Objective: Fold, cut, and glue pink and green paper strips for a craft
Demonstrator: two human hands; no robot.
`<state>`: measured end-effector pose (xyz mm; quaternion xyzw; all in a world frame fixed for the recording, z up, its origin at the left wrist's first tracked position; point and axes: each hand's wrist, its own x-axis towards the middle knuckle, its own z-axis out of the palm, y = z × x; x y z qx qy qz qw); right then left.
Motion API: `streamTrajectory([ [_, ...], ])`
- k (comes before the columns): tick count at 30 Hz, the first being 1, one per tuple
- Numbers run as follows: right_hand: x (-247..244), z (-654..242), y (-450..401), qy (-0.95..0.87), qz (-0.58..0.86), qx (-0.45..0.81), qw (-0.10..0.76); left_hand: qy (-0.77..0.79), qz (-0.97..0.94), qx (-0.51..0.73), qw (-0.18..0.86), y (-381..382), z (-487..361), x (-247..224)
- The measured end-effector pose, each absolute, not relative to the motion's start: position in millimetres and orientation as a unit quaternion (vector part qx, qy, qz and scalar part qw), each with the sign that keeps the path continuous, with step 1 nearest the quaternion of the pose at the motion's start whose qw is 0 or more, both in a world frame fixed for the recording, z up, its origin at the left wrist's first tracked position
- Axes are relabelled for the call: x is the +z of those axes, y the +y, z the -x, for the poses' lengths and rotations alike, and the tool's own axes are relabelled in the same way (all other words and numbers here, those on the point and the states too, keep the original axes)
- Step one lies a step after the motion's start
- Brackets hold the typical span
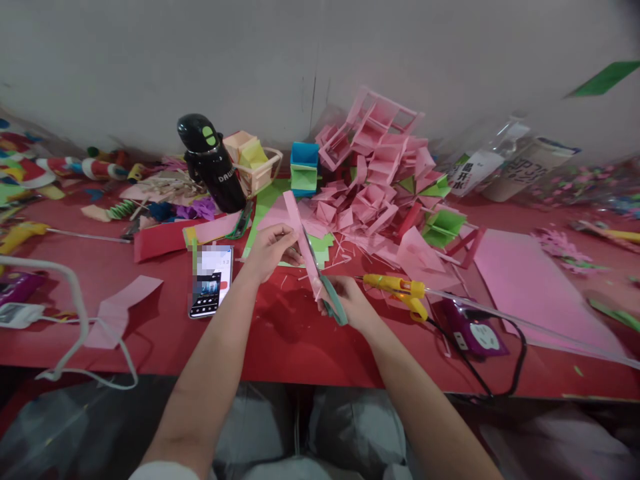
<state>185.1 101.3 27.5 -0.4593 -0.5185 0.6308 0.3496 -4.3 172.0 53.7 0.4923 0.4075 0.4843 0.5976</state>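
My left hand (274, 250) pinches a long pink paper strip (301, 230) by its left edge, above the red table. In my right hand (347, 301) are scissors (332, 300) with green handles, my fingers closed round the grips. Their blades lie along the strip's right side, pointing up and away from me; whether they are cutting through it I cannot tell. Beyond my hands sits a heap of folded pink paper pieces (380, 157), with thin pink offcuts (345, 257) scattered before it. Green paper (323, 248) lies just behind my left hand.
A yellow hot glue gun (395, 285) with a long glue stick lies right, beside a purple power socket (473, 327) and black cable. A phone (213, 283) and black bottle (215, 167) stand left. Pink sheets (540, 287) lie far right. A white cable (83, 313) loops over the left front edge.
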Motion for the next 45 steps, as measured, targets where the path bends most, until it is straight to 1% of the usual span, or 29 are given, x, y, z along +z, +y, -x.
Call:
streamTrajectory([
  [5, 28, -189, 101, -0.528, 0.447, 0.637, 0.338, 0.414, -0.477, 0.538, 0.557, 174, 7, 56],
  [13, 24, -189, 102, -0.533, 0.448, 0.629, 0.347, 0.407, -0.483, 0.533, 0.562, 174, 8, 55],
  [15, 24, -190, 103, -0.532, 0.449, 0.624, 0.355, 0.393, -0.472, 0.537, 0.578, 175, 9, 54],
  [20, 21, -191, 106, -0.524, 0.449, 0.587, 0.423, 0.375, -0.414, 0.513, 0.652, 175, 10, 53],
  [27, 26, -192, 105, -0.546, 0.435, 0.576, 0.426, 0.356, -0.366, 0.512, 0.691, 174, 10, 57],
  [30, 28, -190, 107, -0.510, 0.457, 0.566, 0.459, 0.334, -0.347, 0.513, 0.710, 175, 14, 57],
  [34, 25, -191, 113, -0.420, 0.454, 0.560, 0.551, 0.329, -0.281, 0.494, 0.754, 174, 17, 59],
  [36, 23, -191, 115, -0.393, 0.446, 0.569, 0.568, 0.332, -0.249, 0.500, 0.760, 173, 17, 61],
  [39, 22, -191, 115, -0.407, 0.450, 0.573, 0.550, 0.345, -0.251, 0.531, 0.732, 172, 13, 62],
  [45, 21, -189, 111, -0.463, 0.454, 0.593, 0.477, 0.389, -0.358, 0.595, 0.606, 179, 8, 52],
])
